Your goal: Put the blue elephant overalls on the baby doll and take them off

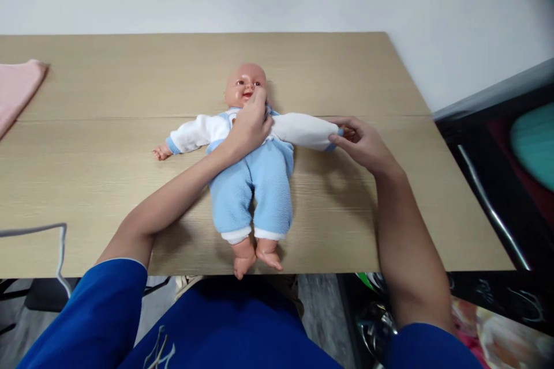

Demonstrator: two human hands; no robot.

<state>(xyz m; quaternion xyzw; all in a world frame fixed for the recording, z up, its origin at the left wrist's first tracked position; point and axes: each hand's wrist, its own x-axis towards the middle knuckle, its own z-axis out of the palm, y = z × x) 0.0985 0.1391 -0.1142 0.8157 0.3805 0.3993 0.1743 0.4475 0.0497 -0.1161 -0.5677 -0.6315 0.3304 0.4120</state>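
A bald baby doll (pixel 247 81) lies on its back, its head toward the wall and its bare feet at the table's front edge. It wears blue fleece pants (pixel 253 184) and a white top with light blue trim. My left hand (pixel 251 124) crosses the doll's chest, its fingers closed on the top at the shoulder, partly hiding the chin. Stretched straight out to the right is one white sleeve (pixel 305 130). My right hand (pixel 361 141) pinches that sleeve's blue cuff between thumb and fingers; the doll's hand there is mostly hidden.
The wooden table (pixel 108 81) meets a white wall at the back. A folded pink cloth (pixel 19 89) lies at the far left, and a white cable (pixel 63 248) hangs over the front left edge. Dark furniture with a metal bar (pixel 493 207) stands beyond the right edge.
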